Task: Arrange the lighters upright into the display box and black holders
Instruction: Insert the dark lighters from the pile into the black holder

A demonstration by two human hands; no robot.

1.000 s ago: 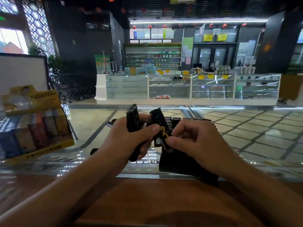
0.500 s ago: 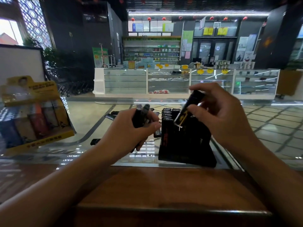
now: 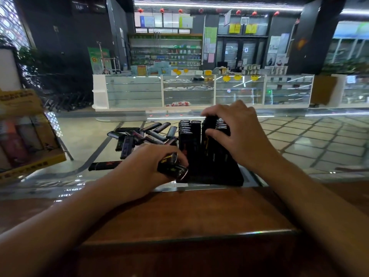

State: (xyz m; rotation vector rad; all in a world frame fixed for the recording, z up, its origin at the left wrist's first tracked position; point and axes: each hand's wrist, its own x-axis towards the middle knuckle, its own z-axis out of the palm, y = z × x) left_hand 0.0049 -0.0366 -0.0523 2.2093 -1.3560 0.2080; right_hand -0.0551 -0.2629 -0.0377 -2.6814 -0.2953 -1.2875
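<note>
Now seating one more lighter in the holder, plenty left.

My right hand [image 3: 237,132] pinches a black lighter [image 3: 211,124] into the black slotted plastic holder [image 3: 209,162], already holding several upright rows. My left hand [image 3: 147,166] grips two spare black lighters [image 3: 172,165]. A loose pile of dark lighters [image 3: 139,136] waits on the glass counter [image 3: 79,140]; the yellow cardboard display box [image 3: 24,132] stands far left.

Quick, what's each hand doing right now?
Left hand: grips black lighters.
Right hand: fingers curled round a lighter in the black holder.
</note>
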